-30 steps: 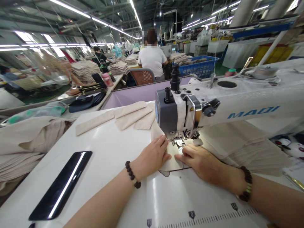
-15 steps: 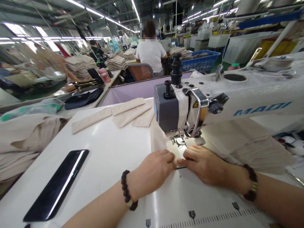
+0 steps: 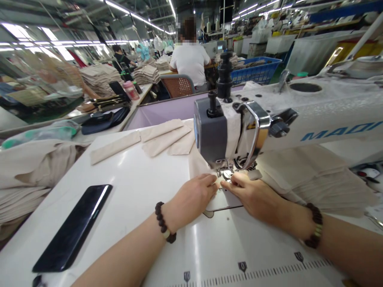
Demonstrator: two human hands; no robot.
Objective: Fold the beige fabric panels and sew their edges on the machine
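Note:
A white MAQI sewing machine [image 3: 299,115] stands on the white table [image 3: 140,191]. Its grey head [image 3: 211,137] sits just above my hands. My left hand [image 3: 191,197] lies on a beige fabric piece [image 3: 199,167] at the presser foot [image 3: 226,173], fingers closed on the cloth's edge. My right hand [image 3: 254,195] pinches the same cloth right beside the needle, fingertips nearly touching the left hand's. Both wrists wear dark bead bracelets.
A black phone [image 3: 73,227] lies at the left front. Beige fabric strips [image 3: 155,139] lie behind, a beige stack [image 3: 317,179] under the machine arm, more cloth [image 3: 30,171] at the left. A person in white [image 3: 190,59] sits ahead by a blue crate [image 3: 254,71].
Both hands slid forward from the table's front toward the presser foot, pushing the cloth's near edge up to the needle.

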